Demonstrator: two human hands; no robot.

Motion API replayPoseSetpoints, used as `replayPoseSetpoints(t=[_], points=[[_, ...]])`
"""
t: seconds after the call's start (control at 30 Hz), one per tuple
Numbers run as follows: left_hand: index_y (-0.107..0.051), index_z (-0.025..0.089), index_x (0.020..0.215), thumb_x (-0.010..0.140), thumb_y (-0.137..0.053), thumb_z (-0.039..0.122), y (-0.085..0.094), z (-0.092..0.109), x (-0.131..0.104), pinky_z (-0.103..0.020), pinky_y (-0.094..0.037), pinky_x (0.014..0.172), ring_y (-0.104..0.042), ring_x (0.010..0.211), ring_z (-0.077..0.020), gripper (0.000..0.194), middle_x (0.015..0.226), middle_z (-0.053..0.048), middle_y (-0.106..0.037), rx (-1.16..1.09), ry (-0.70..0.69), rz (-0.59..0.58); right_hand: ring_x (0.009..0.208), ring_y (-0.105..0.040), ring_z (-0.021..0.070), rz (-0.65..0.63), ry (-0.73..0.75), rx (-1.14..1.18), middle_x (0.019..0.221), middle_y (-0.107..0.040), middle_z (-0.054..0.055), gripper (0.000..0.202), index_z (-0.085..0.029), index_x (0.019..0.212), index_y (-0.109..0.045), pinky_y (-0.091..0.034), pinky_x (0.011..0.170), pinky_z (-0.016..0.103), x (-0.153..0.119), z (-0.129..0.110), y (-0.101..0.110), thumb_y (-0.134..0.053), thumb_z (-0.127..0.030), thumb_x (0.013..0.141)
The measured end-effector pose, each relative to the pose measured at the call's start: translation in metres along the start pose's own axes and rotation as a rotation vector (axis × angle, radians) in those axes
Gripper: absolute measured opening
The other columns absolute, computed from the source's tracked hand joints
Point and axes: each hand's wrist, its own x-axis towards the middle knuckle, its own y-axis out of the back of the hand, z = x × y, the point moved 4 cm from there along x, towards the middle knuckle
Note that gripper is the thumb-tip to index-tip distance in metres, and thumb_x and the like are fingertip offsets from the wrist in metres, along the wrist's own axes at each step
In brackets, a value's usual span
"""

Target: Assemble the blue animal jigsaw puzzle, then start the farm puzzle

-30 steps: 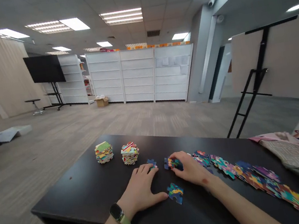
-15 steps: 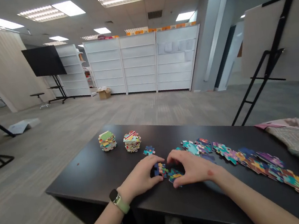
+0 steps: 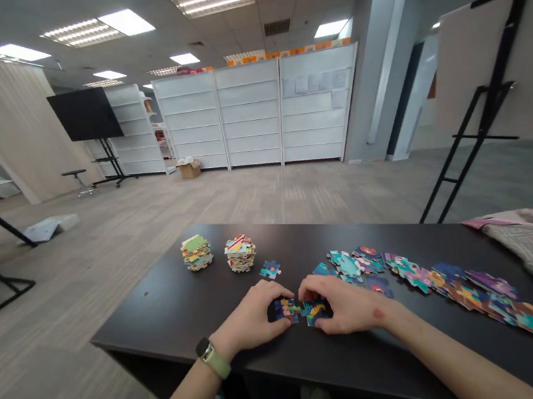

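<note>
On the dark table, my left hand (image 3: 252,316) curls around a dark blue jigsaw puzzle piece (image 3: 287,310), thumb on its near edge and fingers on its far edge. My right hand (image 3: 348,301) grips another colourful puzzle piece (image 3: 314,311) in the same way. The two pieces lie side by side with their facing edges close together; whether they interlock I cannot tell. A single blue puzzle piece (image 3: 270,269) lies just beyond my left hand. Loose turquoise puzzle pieces (image 3: 346,266) lie past my right hand.
Two stacks of puzzle pieces, a left stack (image 3: 197,252) and a right stack (image 3: 241,253), stand at the back left of the table (image 3: 172,309). A long overlapping row of pieces (image 3: 463,293) runs to the right. A patterned bag (image 3: 531,245) lies at the right edge.
The right-hand piece has turned and now lies squarer to the left one. My right hand's fingers have shifted slightly. The whole view has moved a little.
</note>
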Motion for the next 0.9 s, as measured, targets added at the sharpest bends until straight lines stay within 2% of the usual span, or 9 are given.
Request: replayPoseSetpoints(t=[0.5,0.67,0.9], points=[[-0.063,0.027,0.117,0.078,-0.071,0.02,-0.0033,0.0014,-0.0009,-0.033,-0.042,0.094,-0.057,0.102,-0.0214,0.04,0.111,0.0,-0.067,0.06,0.032,0.016,0.087,-0.057,0.0174,0.037,0.013,0.006,0.098,-0.061,0.001,0.037,-0.021,0.102,-0.059,-0.044,0.08,0.028,0.0031,0.0003,-0.0037,-0.067,-0.016,0.066],[-0.06,0.026,0.118,0.077,-0.07,0.018,-0.0045,0.0018,-0.0001,-0.033,-0.043,0.094,-0.057,0.103,-0.021,0.043,0.113,0.0,-0.066,0.033,-0.002,0.007,0.09,-0.056,0.0187,0.104,0.026,-0.039,0.097,-0.061,0.002,0.033,-0.021,0.099,-0.06,-0.045,0.083,0.031,0.0044,0.005,-0.0052,-0.065,-0.014,0.068],[-0.056,0.027,0.124,0.077,-0.071,0.02,-0.0058,0.0024,-0.0011,-0.035,-0.041,0.096,-0.057,0.105,-0.0221,0.049,0.118,-0.001,-0.065,0.052,0.003,0.004,0.095,-0.058,0.0179,0.097,0.066,-0.044,0.105,-0.062,0.002,0.018,-0.022,0.089,-0.066,-0.045,0.091,0.031,0.0038,0.0097,-0.0073,-0.067,-0.015,0.073]])
